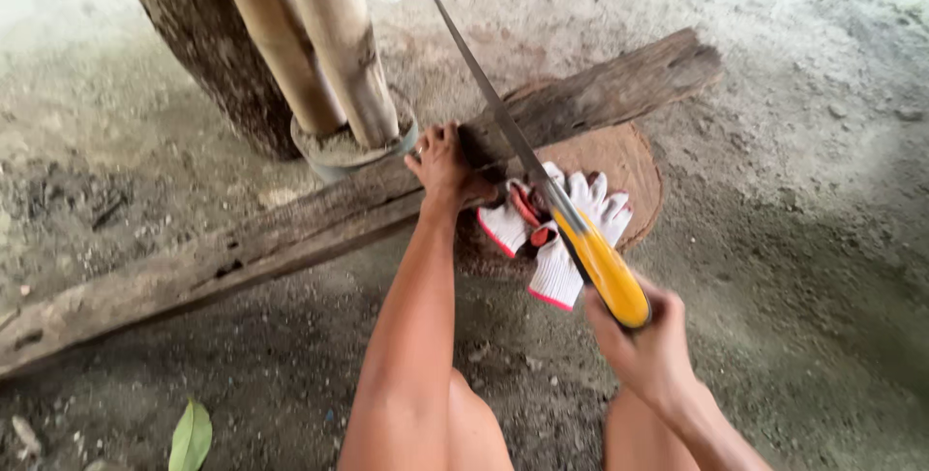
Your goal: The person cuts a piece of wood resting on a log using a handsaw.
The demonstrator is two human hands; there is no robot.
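Dirt floor (794, 239), right hand (644, 350) gripping saw (581, 239), left hand (440, 163) touching plank (290, 234)

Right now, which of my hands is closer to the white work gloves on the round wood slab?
Left. Your left hand rests on the old plank, right beside the white gloves. Your right hand holds the saw by its yellow handle, just below the gloves.

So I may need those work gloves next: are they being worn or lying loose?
Lying loose. The white gloves sit in a heap on the round wooden slab; the left hand and right hand are bare.
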